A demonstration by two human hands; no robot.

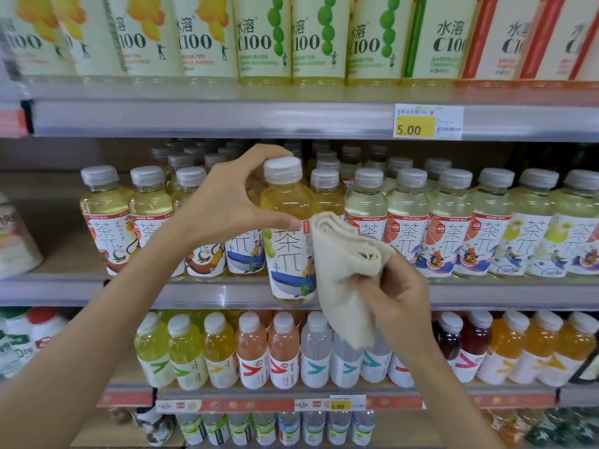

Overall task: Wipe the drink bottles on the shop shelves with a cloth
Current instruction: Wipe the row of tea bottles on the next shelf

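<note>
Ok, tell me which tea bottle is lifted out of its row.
The white-capped plastic bottle of amber tea in the left hand; the others stand in rows.

On my feed the bottle (287, 202) is golden-yellow, with a greyish-white cap (282, 170) and a white label (291, 264) with blue drawings. The cloth (343, 273) is plain cream. The price tag (428, 122) is yellow on white. The lower bottles (285, 348) go lime, peach, clear, dark red, orange.

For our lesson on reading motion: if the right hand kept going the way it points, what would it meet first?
Probably the tea bottle held in the left hand: the cloth gripped by the right hand leads, its fold at the bottle's label. Whether they touch is unclear.
</note>
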